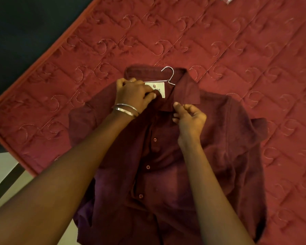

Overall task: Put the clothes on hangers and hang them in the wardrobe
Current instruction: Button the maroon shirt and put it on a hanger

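Observation:
A maroon button-up shirt [219, 131] lies front-up on the bed, collar pointing away from me. A thin metal hanger [168, 75] sits inside the collar; only its hook and a short piece of its bar show above the white neck label [158, 89]. My left hand [132, 95], with two silver bangles on the wrist, grips the left collar and placket by the label. My right hand [188, 120] pinches the right collar edge just below its point. The rest of the hanger is hidden under the fabric.
The shirt rests on a red quilted mattress [184, 32] whose piped edge [42, 55] runs diagonally at the left. Beyond that edge is a dark area [16, 32], and pale floor [0, 167] shows at the lower left.

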